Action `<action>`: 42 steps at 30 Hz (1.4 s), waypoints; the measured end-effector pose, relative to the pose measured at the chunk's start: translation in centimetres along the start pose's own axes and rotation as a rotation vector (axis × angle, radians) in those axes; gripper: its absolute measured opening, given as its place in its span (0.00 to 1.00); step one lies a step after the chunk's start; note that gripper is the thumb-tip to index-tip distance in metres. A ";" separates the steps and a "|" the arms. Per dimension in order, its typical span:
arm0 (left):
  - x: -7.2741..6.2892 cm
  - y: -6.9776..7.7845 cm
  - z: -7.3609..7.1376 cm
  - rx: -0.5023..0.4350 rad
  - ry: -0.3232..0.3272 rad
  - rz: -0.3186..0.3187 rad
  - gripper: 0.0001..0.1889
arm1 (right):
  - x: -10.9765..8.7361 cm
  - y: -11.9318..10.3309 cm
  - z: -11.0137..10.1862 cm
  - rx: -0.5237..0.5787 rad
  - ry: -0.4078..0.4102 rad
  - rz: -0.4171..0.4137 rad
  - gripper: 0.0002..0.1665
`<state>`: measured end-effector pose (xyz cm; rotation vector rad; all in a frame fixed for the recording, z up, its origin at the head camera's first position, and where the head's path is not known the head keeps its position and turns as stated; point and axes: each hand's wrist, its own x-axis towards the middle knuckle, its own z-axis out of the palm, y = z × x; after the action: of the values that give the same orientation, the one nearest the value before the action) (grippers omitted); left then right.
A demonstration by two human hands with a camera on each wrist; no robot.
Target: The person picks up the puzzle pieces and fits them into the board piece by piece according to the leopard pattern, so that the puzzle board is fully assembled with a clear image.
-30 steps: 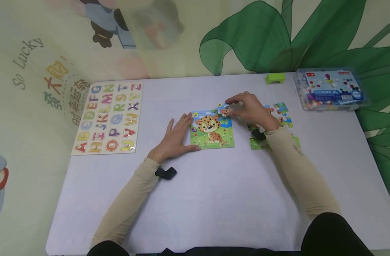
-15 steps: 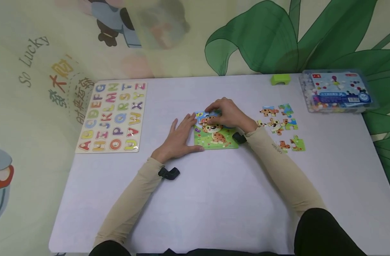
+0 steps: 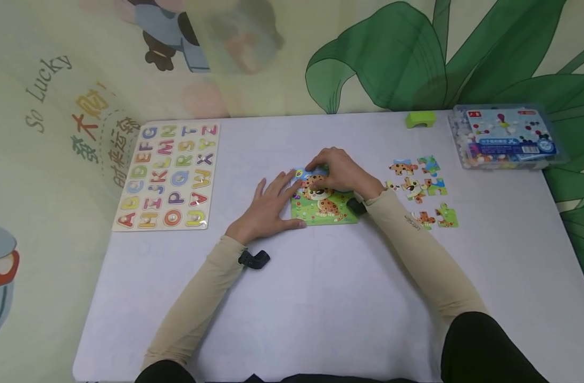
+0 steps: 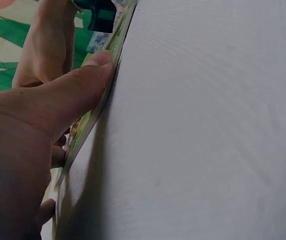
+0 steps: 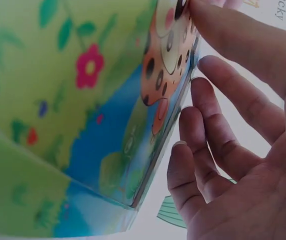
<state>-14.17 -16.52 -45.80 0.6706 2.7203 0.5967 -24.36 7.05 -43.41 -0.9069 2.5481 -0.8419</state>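
A square leopard puzzle board lies on the table between both hands. My left hand rests along its left side with fingers spread. In the left wrist view the left thumb lies along the board's near edge. Over the board's upper left part, my right hand pinches a spotted puzzle piece, mostly covered by the fingers. The right wrist view shows that thumb over the leopard picture, the other fingers bent beside the board's edge. Several loose puzzle pieces lie to the right.
An alphabet board with coloured letters lies at the left back of the white table. A green arch block and a clear plastic box of small parts stand at the back right.
My right hand has brought the puzzle piece leftward from the board's upper right to its upper left, uncovering the loose pieces. The left hand stays at the board, its fingers shifting slightly inward.
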 end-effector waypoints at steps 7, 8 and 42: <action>-0.1 0.2 -0.1 0.039 -0.011 0.007 0.55 | -1.0 1.0 -1.4 -0.012 0.012 0.001 0.29; -0.1 0.2 -0.1 0.051 -0.009 0.004 0.55 | -1.4 1.5 -1.8 -0.009 0.023 0.015 0.30; 0.7 0.7 -1.3 0.124 -0.065 0.086 0.55 | -11.1 10.5 -9.5 -0.022 0.091 0.333 0.19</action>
<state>-14.92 -16.02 -44.46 0.8262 2.6957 0.4204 -25.35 24.92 -41.54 -0.4374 2.6857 -0.7682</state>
